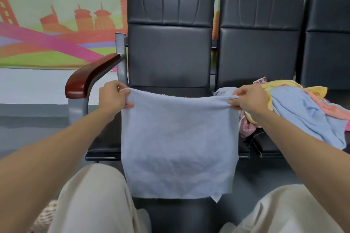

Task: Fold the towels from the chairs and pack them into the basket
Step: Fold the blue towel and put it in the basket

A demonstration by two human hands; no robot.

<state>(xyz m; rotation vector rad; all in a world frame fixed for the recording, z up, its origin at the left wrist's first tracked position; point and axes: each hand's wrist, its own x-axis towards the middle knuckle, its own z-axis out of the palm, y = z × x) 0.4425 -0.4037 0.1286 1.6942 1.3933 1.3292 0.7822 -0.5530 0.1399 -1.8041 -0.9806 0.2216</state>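
Note:
A light blue towel [178, 147] hangs stretched flat in front of the left black chair [168, 47], its lower edge down between my knees. My left hand [113, 96] pinches its top left corner. My right hand [250, 98] pinches its top right corner. On the seat of the middle chair [259, 47] lies a heap of unfolded towels [303, 111]: another light blue one on top, with yellow, pink and patterned ones under it. A woven basket [47, 215] shows only as an edge at the bottom left, behind my left leg.
A brown wooden armrest [91, 73] on a grey metal post stands left of the towel. A third black chair [327, 43] is at the far right. Behind the chairs is a wall with a coloured mural. My legs in light trousers fill the bottom of the view.

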